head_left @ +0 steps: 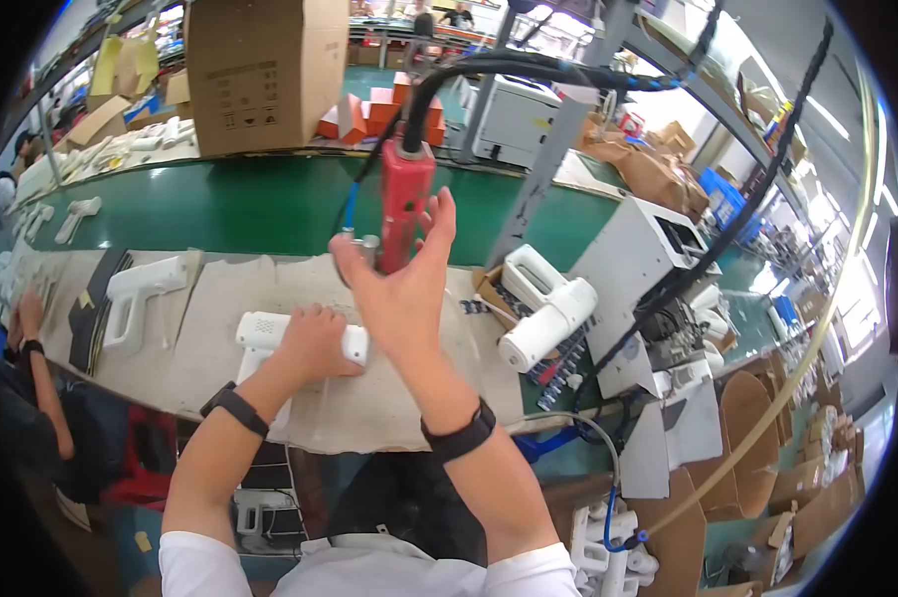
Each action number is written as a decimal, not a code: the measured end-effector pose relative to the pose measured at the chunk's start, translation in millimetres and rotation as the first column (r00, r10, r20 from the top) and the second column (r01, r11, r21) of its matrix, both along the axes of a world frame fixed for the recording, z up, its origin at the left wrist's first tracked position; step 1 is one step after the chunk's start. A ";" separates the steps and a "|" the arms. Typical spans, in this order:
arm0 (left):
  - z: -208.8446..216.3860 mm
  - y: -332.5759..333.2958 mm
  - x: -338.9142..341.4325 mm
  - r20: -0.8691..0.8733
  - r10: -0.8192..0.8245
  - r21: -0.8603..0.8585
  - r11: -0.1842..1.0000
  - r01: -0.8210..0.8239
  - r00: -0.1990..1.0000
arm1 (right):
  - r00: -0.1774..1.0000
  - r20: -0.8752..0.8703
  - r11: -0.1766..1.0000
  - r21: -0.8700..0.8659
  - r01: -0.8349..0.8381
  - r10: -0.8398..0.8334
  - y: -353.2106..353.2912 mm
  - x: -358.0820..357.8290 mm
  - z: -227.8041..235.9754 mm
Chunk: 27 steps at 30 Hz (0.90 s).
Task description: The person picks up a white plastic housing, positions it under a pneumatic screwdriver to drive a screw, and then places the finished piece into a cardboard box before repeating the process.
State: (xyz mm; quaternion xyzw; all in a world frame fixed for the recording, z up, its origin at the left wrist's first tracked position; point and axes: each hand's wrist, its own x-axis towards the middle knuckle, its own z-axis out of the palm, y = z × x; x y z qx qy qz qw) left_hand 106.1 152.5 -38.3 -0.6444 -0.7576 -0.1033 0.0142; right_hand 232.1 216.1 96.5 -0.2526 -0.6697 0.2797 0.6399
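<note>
— What have I got under my left hand (310, 343)?
— It's pressing down on a white gun-shaped housing (270, 333), lying flat on the beige cloth (220, 298) that covers the counter (250, 204).
— And my right hand (399, 289)?
— Raised, fingers (439, 214) spread loosely around the red hanging power screwdriver (406, 199); its black hose (529, 70) curves up and away. A second white housing (136, 298) lies apart to the left, a third (546, 308) rests to the right.
</note>
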 end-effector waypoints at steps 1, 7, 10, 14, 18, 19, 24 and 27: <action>7.6 -1.3 2.5 -0.030 0.020 -0.085 0.996 -0.022 0.999 | 1.000 -0.006 1.000 -0.002 -0.021 0.021 3.8 -5.4 6.9; 39.1 8.7 11.2 -0.007 -0.035 -0.412 0.911 0.029 0.999 | 0.966 -0.068 0.940 -0.222 -0.257 0.248 27.3 6.8 -1.2; 25.8 10.0 24.0 0.044 -0.052 -0.311 0.948 0.063 0.998 | 0.932 -0.266 0.919 -0.242 -0.313 0.247 28.0 12.1 -1.5; 24.8 10.3 39.2 0.148 -0.020 -0.059 0.998 0.029 0.989 | 0.946 -0.214 0.923 -0.248 -0.294 0.243 19.0 13.5 3.4; 50.0 7.0 41.1 0.242 0.022 -0.313 0.948 0.056 0.970 | 0.959 -0.177 0.940 -0.225 -0.258 0.221 21.2 10.6 -2.7; 49.5 6.5 40.0 0.238 0.007 -0.302 0.951 0.067 0.971 | 0.956 -0.185 0.940 -0.213 -0.265 0.227 21.3 8.1 -2.5; 37.2 6.7 36.5 0.172 -0.031 -0.263 0.962 0.076 0.985 | 0.943 -0.215 0.920 -0.249 -0.303 0.253 20.3 -0.7 -1.3; 24.2 9.1 37.7 0.072 -0.077 -0.227 0.970 0.092 0.994 | 0.967 -0.138 0.940 -0.239 -0.242 0.214 32.1 -4.5 -18.6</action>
